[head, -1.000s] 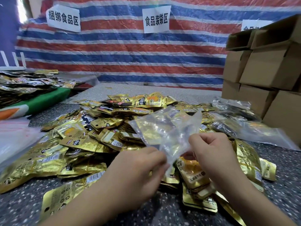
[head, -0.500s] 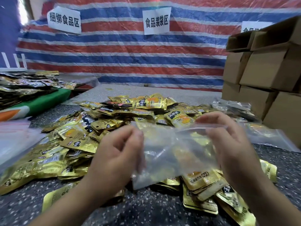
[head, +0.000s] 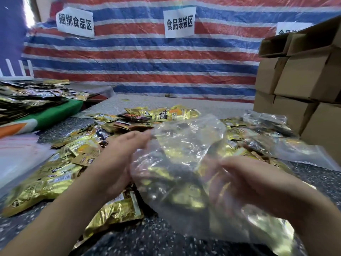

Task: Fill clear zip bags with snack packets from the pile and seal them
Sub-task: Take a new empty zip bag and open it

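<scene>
We reach both forearms in from the bottom edge, over the table [head: 166, 237]. Our left hand [head: 118, 163] is turned palm inward, fingers extended forward and fairly straight, fingertips touching the upper left edge of the clear bag [head: 184, 172]; whether the thumb pinches the film we cannot tell. Our right hand [head: 258, 183] sits lower and nearer, partly behind the film and blurred; its grip appears loose, fingers relaxed against the bag, though we cannot tell whether it is closed on it.

The bag is held between both hands, just above the pile of snack packets [head: 73, 163]. It is thin, crumpled, glossy plastic, transparent with white glare; gold shapes show through it.

The packets are flat foil pouches, gold with dark printing, heaped loosely across the speckled dark table. Filled clear bags [head: 287, 145] lie to the right, beside stacked brown cardboard boxes [head: 304, 80]. A woven tarp [head: 147, 61], striped red, white and blue, hangs behind, carrying white paper signs [head: 180, 22].
</scene>
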